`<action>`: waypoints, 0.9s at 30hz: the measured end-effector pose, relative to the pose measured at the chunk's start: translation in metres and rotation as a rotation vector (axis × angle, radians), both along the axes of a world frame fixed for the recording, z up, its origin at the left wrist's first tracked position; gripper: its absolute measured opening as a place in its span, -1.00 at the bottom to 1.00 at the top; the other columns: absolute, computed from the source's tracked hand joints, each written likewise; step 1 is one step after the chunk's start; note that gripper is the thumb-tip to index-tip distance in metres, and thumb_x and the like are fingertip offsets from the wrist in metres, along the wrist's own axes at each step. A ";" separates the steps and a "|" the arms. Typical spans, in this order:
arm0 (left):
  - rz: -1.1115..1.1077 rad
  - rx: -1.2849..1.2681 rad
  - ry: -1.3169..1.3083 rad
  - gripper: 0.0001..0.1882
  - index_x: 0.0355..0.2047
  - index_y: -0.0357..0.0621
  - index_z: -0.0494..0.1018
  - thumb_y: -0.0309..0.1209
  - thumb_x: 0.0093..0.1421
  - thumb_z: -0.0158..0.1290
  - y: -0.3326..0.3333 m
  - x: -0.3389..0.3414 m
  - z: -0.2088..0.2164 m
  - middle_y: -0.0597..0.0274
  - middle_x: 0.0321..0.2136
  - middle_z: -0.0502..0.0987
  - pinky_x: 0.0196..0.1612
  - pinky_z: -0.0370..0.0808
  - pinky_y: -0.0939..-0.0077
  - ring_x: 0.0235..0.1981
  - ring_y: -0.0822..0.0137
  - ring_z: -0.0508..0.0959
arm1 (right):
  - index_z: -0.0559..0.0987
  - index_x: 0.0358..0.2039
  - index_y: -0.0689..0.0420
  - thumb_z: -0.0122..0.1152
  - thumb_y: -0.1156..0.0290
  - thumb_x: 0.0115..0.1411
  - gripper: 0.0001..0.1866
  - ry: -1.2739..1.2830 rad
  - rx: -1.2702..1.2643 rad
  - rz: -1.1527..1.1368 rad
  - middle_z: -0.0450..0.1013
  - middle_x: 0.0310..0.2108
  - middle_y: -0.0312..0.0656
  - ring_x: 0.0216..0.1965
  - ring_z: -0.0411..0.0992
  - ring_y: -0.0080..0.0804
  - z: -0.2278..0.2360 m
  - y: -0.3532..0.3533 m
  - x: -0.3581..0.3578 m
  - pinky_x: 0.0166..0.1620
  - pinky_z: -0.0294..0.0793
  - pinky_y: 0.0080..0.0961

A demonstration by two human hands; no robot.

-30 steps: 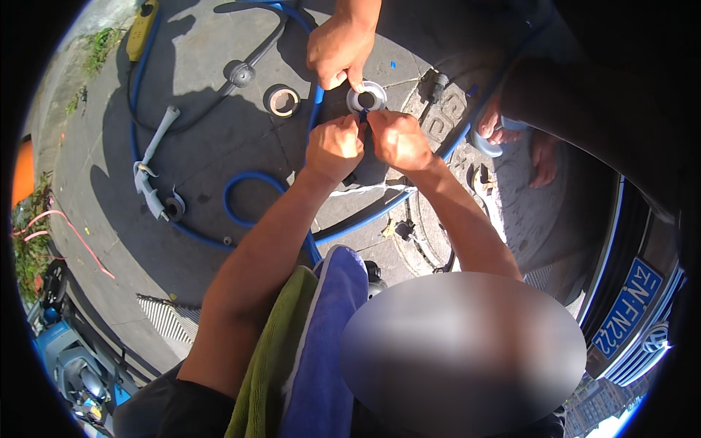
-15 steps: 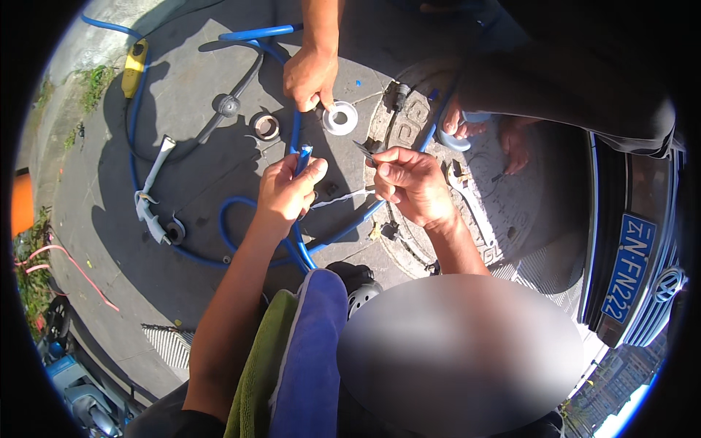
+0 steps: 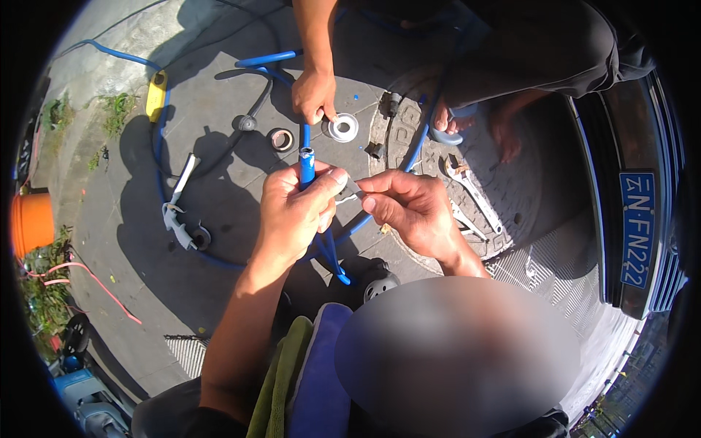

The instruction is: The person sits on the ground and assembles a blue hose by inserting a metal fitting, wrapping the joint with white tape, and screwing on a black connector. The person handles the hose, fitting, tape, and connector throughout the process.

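Note:
My left hand point(image 3: 290, 212) is closed around a blue hose point(image 3: 307, 168), its cut end pointing away from me with an opening at the top. To its right, my right hand point(image 3: 409, 208) pinches a thin dark blade point(image 3: 353, 187) between thumb and forefinger. The blade's tip is close to my left thumb; I cannot tell whether they touch. Beyond the hose end lies a white tape roll point(image 3: 353, 133), with another person's hand point(image 3: 315, 93) touching its edge. A brownish tape roll point(image 3: 276, 144) lies left of it.
A white spray gun point(image 3: 177, 225) and a yellow tool point(image 3: 155, 96) lie left. Wrenches point(image 3: 478, 201) rest on a round cover at right, near the other person's bare feet point(image 3: 504, 135). A car front point(image 3: 635, 241) stands far right, an orange bucket point(image 3: 33, 223) far left. Towels point(image 3: 321, 365) hang near me.
My view has shifted. The hose end now stands more upright in my left hand, and the blade has come nearer to my left thumb. The other person's finger stays at the white tape roll.

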State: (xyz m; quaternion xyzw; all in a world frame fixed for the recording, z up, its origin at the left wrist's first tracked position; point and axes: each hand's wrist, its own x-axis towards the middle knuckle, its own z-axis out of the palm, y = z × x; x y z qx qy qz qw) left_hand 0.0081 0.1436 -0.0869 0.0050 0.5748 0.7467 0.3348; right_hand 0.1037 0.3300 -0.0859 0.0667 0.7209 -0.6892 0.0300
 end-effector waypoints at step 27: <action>-0.411 -0.088 0.096 -0.79 -0.03 -0.22 0.45 -0.34 0.47 0.10 0.032 0.041 -0.056 0.40 -0.55 0.39 -0.51 0.31 0.61 -0.56 0.58 0.37 | 0.54 -0.08 0.38 0.18 0.57 0.39 -0.84 -0.399 -0.245 -0.395 0.54 -0.50 -0.18 -0.56 0.44 -0.55 -0.042 0.013 0.107 -0.50 0.39 -0.59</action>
